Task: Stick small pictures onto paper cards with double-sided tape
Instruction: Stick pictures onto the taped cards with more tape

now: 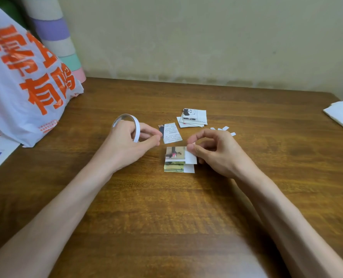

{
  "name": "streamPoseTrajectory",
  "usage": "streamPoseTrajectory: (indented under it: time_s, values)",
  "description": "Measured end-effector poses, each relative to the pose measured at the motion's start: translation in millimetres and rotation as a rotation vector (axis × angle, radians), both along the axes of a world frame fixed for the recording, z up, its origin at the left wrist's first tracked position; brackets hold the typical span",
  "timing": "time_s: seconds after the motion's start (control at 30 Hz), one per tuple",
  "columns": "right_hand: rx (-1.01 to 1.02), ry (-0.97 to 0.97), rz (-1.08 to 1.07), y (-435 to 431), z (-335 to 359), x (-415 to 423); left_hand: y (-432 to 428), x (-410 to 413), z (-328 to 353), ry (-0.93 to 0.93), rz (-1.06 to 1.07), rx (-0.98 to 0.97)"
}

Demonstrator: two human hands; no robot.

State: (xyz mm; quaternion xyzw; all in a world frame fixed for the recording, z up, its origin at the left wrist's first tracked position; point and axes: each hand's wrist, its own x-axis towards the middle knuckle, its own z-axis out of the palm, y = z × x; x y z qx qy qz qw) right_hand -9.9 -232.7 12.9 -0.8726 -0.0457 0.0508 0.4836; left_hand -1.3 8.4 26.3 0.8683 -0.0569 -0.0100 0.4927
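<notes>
Right hand's [212,155] fingers [194,151] pinch a white paper piece [191,158], long axis up-frame, overlapping the right edge of the picture stack [174,159] at frame centre on the worktop [166,207]. The left hand [126,144], just left of the stack, grips the tape roll [136,126].

I see both bare forearms angled inward, left hand [130,144] fingers curled round a thin white tape ring [136,128], right hand [214,155] thumb and forefinger pinching a small white paper piece [191,157].
</notes>
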Motion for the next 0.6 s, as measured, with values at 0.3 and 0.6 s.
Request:
streamPoseTrajectory:
  time_s: [0.3, 0.6]
  values:
    - [-0.028, -0.002, 0.057, -1.1, -2.9, 0.3, 2.5, 1.1, -1.3, 0.004, -0.048, 0.076]
    - [-0.07, -0.033, 0.06, 2.1, -4.0, 0.5, 2.8, 2.4, -3.1, 0.054, -0.113, 0.099]
